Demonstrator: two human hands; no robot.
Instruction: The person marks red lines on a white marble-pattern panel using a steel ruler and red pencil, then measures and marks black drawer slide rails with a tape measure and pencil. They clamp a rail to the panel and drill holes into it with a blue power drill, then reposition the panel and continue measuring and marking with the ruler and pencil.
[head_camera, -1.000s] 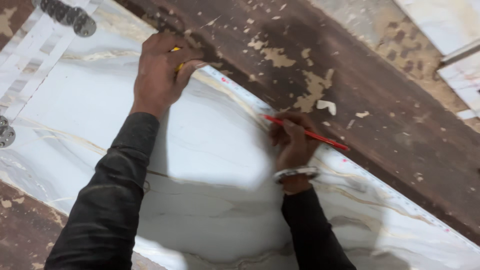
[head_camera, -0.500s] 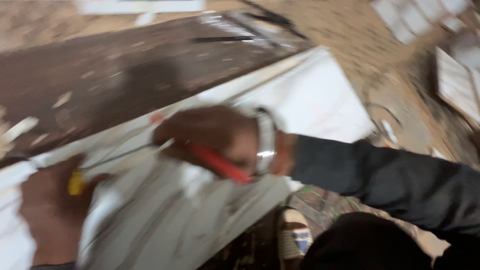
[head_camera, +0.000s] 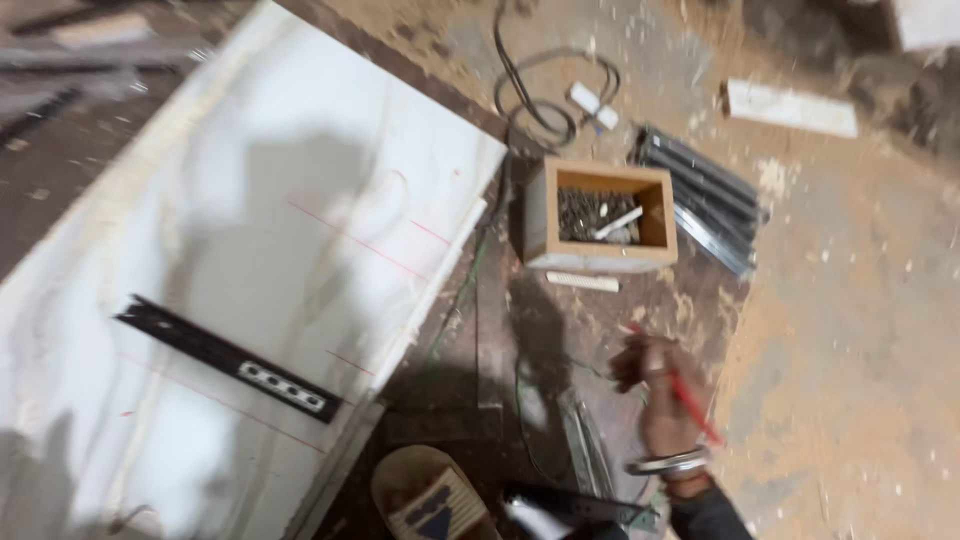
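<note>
Sawdust and wood chips cover the workshop floor that we look down on, with a large white marble-patterned board filling the view from nine to twelve o'clock. Our right hand, at about five o'clock, is closed around one slim red pencil, fingers curled with the tip angled down toward the wrist, where a silver bangle sits. Our left hand is out of view, so we cannot tell whether it is open or shut. We judge that marking goes best if we keep the pencil gripped low and steady and carry it back to the board's faint red lines without smearing them. Counting what lies about: one black metal drawer slide rests on the board at eight o'clock; one small open wooden box of dark screws stands near the centre toward one o'clock, with one short white stick just beside its near edge; one bundle of grey metal channels lies touching the box's far side at two o'clock; one black coiled cable loops at twelve; one white offcut strip lies at one o'clock; one tan sandal shows at six.
</note>
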